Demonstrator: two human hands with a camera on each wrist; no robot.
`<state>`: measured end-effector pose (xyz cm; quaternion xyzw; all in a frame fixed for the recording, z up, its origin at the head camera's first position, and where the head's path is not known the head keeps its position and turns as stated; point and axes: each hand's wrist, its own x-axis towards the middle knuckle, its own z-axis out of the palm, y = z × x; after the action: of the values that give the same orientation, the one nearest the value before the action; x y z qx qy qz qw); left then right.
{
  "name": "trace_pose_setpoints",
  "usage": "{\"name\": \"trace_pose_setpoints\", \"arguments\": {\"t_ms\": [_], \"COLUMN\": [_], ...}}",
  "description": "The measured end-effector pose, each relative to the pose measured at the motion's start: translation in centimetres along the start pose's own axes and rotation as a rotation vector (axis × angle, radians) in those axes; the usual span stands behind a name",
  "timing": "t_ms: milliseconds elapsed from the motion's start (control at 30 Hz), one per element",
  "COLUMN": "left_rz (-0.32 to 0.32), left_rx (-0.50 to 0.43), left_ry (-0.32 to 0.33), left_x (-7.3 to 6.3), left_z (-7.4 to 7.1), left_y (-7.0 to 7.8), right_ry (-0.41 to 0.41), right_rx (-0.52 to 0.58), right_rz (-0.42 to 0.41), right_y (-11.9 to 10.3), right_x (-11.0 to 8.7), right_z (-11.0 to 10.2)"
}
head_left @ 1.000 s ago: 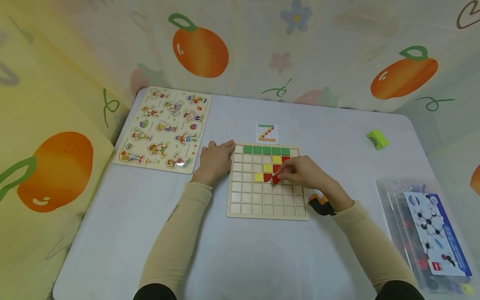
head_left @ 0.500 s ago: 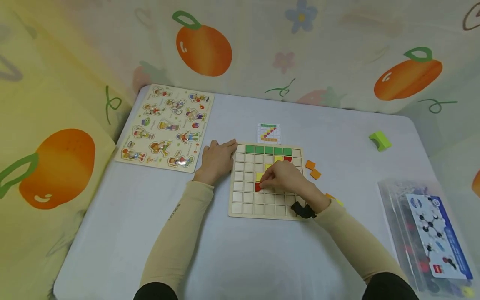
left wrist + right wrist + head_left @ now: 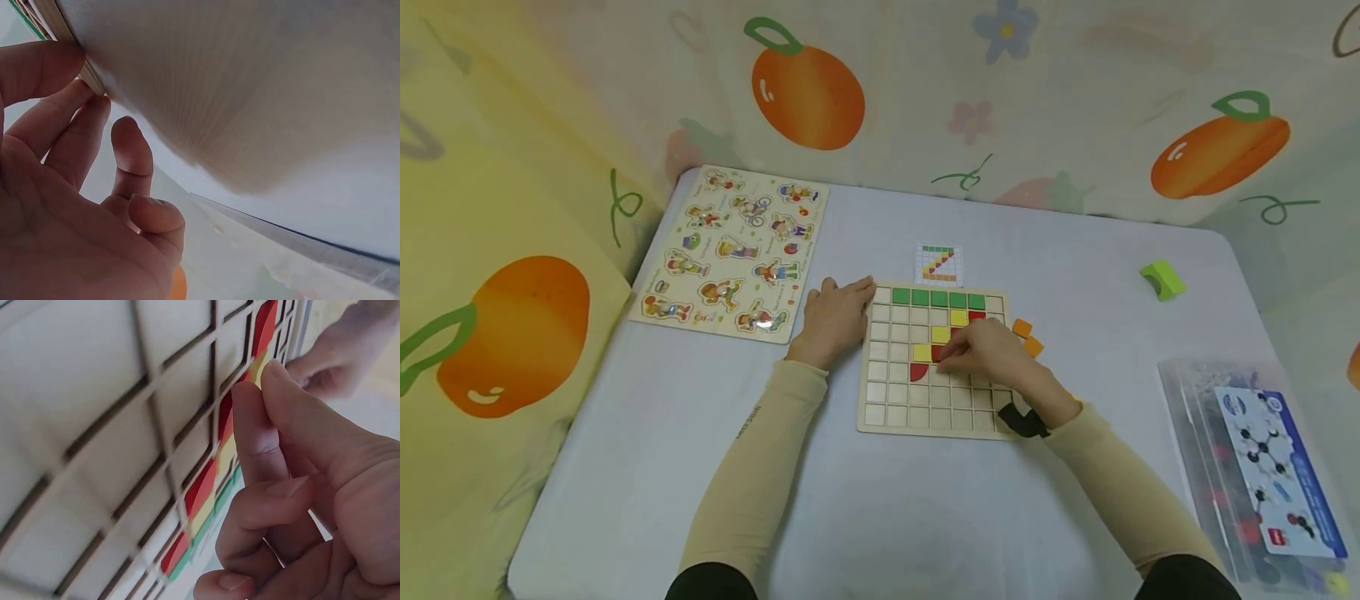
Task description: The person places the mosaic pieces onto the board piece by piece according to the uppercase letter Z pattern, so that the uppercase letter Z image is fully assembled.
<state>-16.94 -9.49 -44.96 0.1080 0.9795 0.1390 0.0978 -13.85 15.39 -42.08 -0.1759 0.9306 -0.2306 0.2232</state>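
A wooden grid board [image 3: 898, 419] lies mid-table. Its upper row bears several green squares [image 3: 939, 298], with yellow squares [image 3: 958, 317] stepping down to the left beneath them. Beside the yellow run red pieces; the lowest red quarter-circle piece [image 3: 918, 372] sits in its own cell. My left hand [image 3: 835, 321] holds the board's upper left corner, thumb and two fingers against its edge in the left wrist view. Over the middle of the grid is my right hand [image 3: 988, 354], covering some cells. Its thumb and index fingertips are close together with nothing visible between them [image 3: 300, 475].
A small pattern card [image 3: 938, 265] lies just behind the board. Loose orange squares [image 3: 1022, 328] are at its right side. At the left is a picture puzzle board [image 3: 730, 250]; to the right are a green block [image 3: 1163, 279] and a clear plastic box [image 3: 1262, 467].
The right hand carried a red quarter-circle piece leftward and down, set it in a cell below the lowest yellow square, and drew back slightly right. The left hand stayed at the corner.
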Motion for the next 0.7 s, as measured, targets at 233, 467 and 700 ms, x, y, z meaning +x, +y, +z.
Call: {"name": "trace_pose_setpoints", "arguments": {"t_ms": [233,467,700], "left_rz": [-0.005,-0.016,-0.022], "left_rx": [-0.005,-0.034,-0.040], "left_ry": [-0.014,-0.019,-0.021], "left_x": [0.0,0.1,0.0], "left_z": [-0.1,0.1,-0.1], "left_y": [0.2,0.2,0.3], "right_ry": [0.056,0.098,0.116], "right_rx": [0.018,0.028,0.009], "right_rz": [0.061,0.166,0.222], "right_y": [2.5,5.1,7.6], "right_x": [-1.7,-3.9,-6.3], "right_z": [-1.2,-2.4,-2.8]}}
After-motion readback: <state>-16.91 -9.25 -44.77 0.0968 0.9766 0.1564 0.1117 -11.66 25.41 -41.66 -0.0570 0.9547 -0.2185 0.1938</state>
